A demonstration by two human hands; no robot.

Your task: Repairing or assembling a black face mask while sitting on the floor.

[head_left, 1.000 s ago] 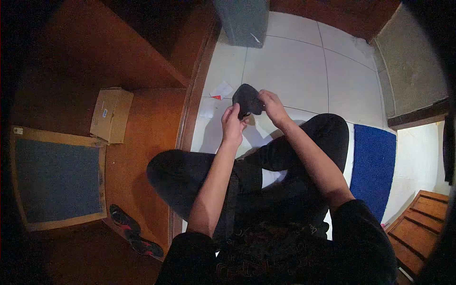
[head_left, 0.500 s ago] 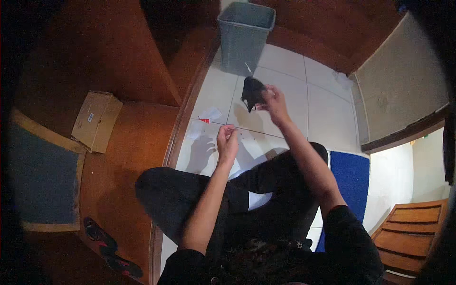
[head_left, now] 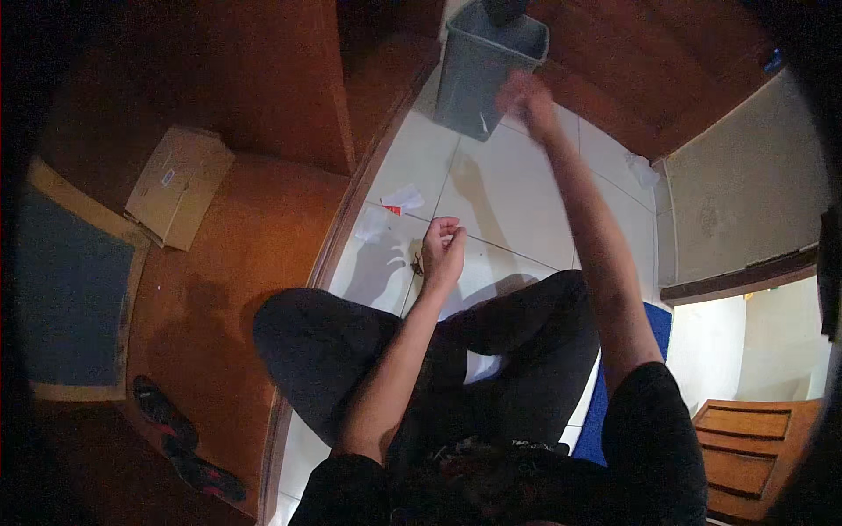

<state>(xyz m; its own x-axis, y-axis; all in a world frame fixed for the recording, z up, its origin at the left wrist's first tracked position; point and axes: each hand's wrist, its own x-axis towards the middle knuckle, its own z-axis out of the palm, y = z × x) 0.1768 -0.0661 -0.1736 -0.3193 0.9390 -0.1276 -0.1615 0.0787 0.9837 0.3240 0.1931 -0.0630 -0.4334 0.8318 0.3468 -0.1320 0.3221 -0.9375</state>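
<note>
My right hand is stretched out in front of the grey waste bin, its fingers smeared by motion. A limp black item, like crumpled cloth or a bag, is at the bin's mouth, apart from the hand. I cannot tell whether it touches the rim. My left hand hovers over the tiles, palm up, with loosely bent fingers and nothing visible in them. Beside its wrist lies a small dark bit on the floor. White paper or plastic scraps with a red piece lie farther left.
My crossed legs rest on the tiled floor. A raised wooden ledge runs along the left, carrying a cardboard box and dark sandals. At right are a blue mat, a wall panel and a wooden slatted piece.
The black item has left my right hand and is at the bin's mouth. My right hand has moved forward toward the bin. The whole view has shifted slightly.
</note>
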